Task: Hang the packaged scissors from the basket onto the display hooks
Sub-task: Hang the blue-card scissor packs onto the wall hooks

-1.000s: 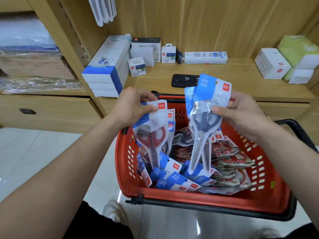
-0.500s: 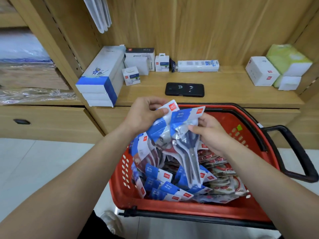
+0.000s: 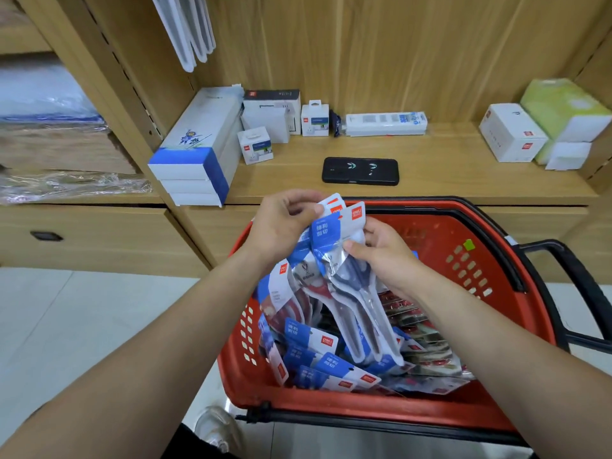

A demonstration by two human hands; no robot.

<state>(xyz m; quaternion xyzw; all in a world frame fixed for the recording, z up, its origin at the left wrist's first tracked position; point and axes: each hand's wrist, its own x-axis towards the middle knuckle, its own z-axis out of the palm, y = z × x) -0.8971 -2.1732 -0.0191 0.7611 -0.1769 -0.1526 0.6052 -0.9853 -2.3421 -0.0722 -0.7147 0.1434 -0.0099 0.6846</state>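
A red shopping basket (image 3: pixel 463 412) stands on the floor below me, filled with several packaged scissors (image 3: pixel 328 362) in blue-and-white card packs. My left hand (image 3: pixel 281 223) grips the top of a bunch of packs with red-handled scissors (image 3: pixel 314 286) above the basket. My right hand (image 3: pixel 381 256) pinches the pack of dark blue-handled scissors (image 3: pixel 361 293) and holds it against the left hand's bunch. No display hooks are in view.
A wooden shelf (image 3: pixel 447 167) behind the basket carries a black phone (image 3: pixel 360 171), stacked white-and-blue boxes (image 3: pixel 195 154), small white boxes (image 3: pixel 271 117), a power strip pack (image 3: pixel 385 123) and tissue packs (image 3: pixel 563 111). The basket's black handle (image 3: pixel 576 293) juts right. My shoe (image 3: pixel 215 425) is beside the basket.
My hands have come together: the right hand brought its blue-handled pack down and left onto the bunch in my left hand. The view tilted upward a little.
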